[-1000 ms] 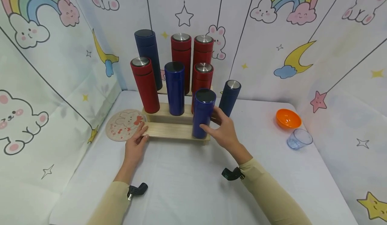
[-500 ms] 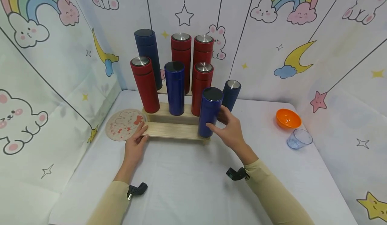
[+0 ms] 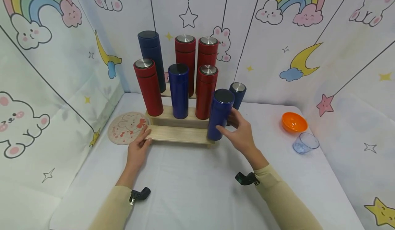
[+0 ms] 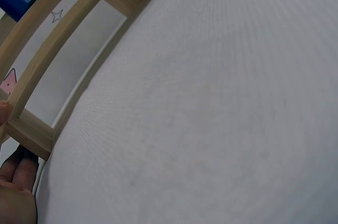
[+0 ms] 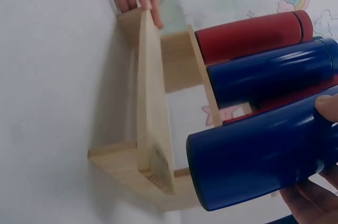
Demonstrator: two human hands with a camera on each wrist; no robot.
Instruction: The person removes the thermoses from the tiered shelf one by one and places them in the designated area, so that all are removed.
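Note:
My right hand (image 3: 242, 132) grips a glossy blue thermos flask (image 3: 219, 116) with a black lid, fingers and thumb round its body. The flask leans slightly right, its base at the right end of the lowest step of a wooden tiered rack (image 3: 179, 134). The right wrist view shows that base apart from the step's end. My left hand (image 3: 138, 151) pinches the rack's left end, thumb on the step and fingers round the side. On the middle step stand a red flask (image 3: 148, 89), another blue flask (image 3: 179, 92) and a second red flask (image 3: 206, 94).
On the top step stand a dark blue flask (image 3: 152, 61) and two red flasks (image 3: 185, 60). Right of the rack is a shorter dark blue flask (image 3: 238, 94). Farther right are an orange bowl (image 3: 294, 122) and a clear glass (image 3: 304, 143). A round bunny mat (image 3: 123, 130) lies left.
My right hand has moved the blue flask rightward along the lowest step to its right end, uncovering the red flask behind. My left hand has stayed on the rack.

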